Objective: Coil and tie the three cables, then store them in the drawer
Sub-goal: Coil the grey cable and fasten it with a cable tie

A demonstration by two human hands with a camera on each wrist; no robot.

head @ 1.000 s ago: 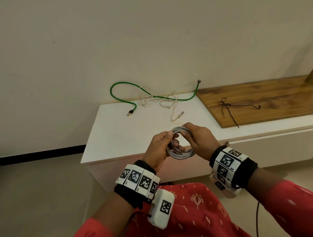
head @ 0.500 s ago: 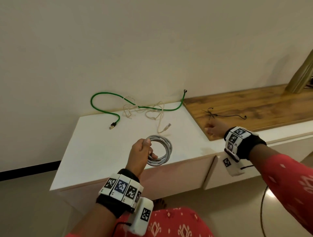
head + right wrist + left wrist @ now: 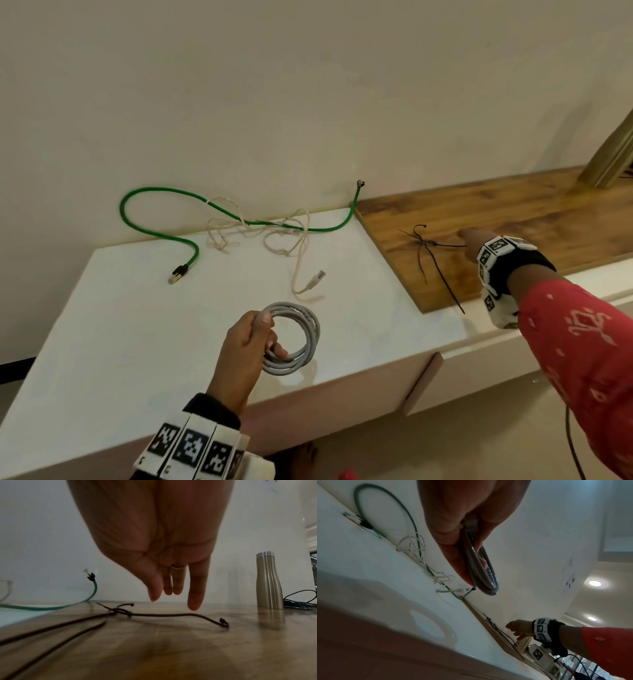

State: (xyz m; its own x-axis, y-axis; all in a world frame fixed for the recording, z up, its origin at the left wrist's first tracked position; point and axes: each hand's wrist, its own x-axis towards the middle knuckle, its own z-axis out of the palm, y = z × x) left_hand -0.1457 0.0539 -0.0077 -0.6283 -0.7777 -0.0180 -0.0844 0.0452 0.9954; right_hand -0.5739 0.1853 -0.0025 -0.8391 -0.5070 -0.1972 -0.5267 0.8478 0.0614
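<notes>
While the left hand (image 3: 245, 346) grips the coiled grey cable (image 3: 301, 337), the right hand (image 3: 154, 547) hovers, fingers straight, above black ties (image 3: 154, 614).

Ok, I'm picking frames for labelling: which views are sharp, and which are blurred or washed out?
Head view: sharp, evenly lit, grey coil crisp. Left wrist view: left hand blurred, ceiling lamp blown out. Right wrist view: right hand and black ties soft.

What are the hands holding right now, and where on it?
The left hand grips the coiled grey cable at its near-left side. The right hand is open above the black ties, holding nothing.
</notes>
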